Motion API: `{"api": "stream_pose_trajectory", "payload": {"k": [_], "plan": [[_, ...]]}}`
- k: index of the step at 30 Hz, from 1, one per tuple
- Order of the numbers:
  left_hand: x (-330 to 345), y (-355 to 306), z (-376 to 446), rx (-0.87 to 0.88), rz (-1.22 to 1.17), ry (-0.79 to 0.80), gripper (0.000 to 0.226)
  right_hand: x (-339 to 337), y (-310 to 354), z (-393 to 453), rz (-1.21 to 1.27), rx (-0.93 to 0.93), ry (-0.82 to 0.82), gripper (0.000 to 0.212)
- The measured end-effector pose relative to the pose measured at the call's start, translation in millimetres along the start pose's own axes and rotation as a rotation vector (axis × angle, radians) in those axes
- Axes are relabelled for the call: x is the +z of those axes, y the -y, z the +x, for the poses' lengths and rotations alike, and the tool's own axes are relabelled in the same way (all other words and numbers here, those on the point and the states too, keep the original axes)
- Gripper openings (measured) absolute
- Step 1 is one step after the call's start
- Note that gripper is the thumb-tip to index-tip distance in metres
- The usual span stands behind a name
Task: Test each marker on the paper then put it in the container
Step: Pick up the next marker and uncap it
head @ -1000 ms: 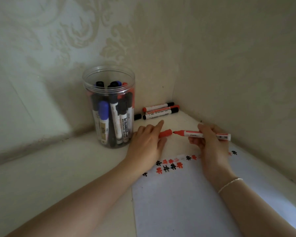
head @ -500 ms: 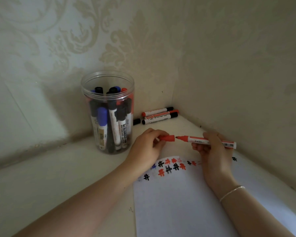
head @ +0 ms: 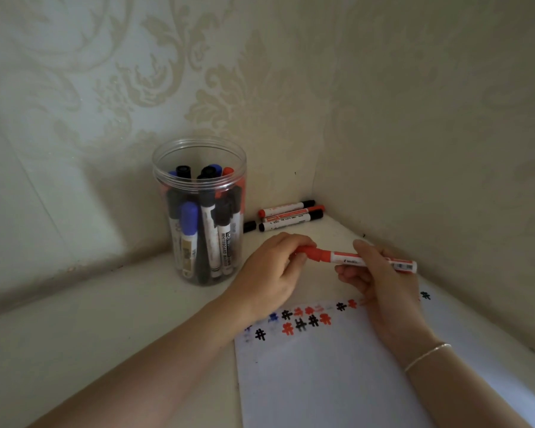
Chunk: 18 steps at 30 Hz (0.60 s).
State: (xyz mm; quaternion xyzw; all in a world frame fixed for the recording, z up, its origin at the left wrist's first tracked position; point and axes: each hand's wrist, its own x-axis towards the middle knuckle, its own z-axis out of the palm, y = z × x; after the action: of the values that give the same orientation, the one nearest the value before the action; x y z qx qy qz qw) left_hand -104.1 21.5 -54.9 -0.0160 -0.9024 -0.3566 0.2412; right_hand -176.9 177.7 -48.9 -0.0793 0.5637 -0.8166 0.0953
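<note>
Closest to me is the sheet of paper [head: 337, 381] on the tabletop [head: 105, 335], and its far edge is already covered in little test marks [head: 303, 321] in black, red and a bit of blue, so a good chunk of the testing looks done.

Just past that, both hands are over the top of the paper with a red marker [head: 365, 261] held level between them. The right hand [head: 380, 279] has its fingers [head: 346, 270] curled round the white barrel, thumb on top. The left hand [head: 269, 270] is pinching the red cap [head: 311, 253] between thumb and fingertips, and the cap looks seated on the tip end, or very nearly; can't tell if it's fully clicked. My read: this one's tested and getting capped, next stop the tub.

Further back, the clear container [head: 198, 208] stands left of the hands, already packed with capped markers upright. Behind, in the corner by the wall, three loose markers [head: 288, 214] lie side by side, plus a small dark bit next to them. Those look like what's left.
</note>
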Motion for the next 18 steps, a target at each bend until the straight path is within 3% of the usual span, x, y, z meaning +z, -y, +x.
{"api": "stream_pose_trajectory", "payload": {"k": [4,7,10,14,18], "plan": [[-6,-10,0,-0.181,-0.334,0.170,0.022,0,1,0,-0.015,0.001,0.075,0.017],[-2,-16,-3,-0.137,-0.338,0.246,0.024,1,-1,-3,-0.101,-0.039,0.140,0.020],[1,-14,-2,-0.165,-0.390,0.228,0.022,3,2,-6,-0.154,-0.032,0.150,0.024],[-3,-6,2,-0.238,-0.480,0.177,0.019,0,3,-4,0.026,-0.020,-0.033,0.042],[-2,-4,0,-0.315,-0.463,0.093,0.025,5,-6,-5,-0.346,-0.183,-0.069,0.036]]}}
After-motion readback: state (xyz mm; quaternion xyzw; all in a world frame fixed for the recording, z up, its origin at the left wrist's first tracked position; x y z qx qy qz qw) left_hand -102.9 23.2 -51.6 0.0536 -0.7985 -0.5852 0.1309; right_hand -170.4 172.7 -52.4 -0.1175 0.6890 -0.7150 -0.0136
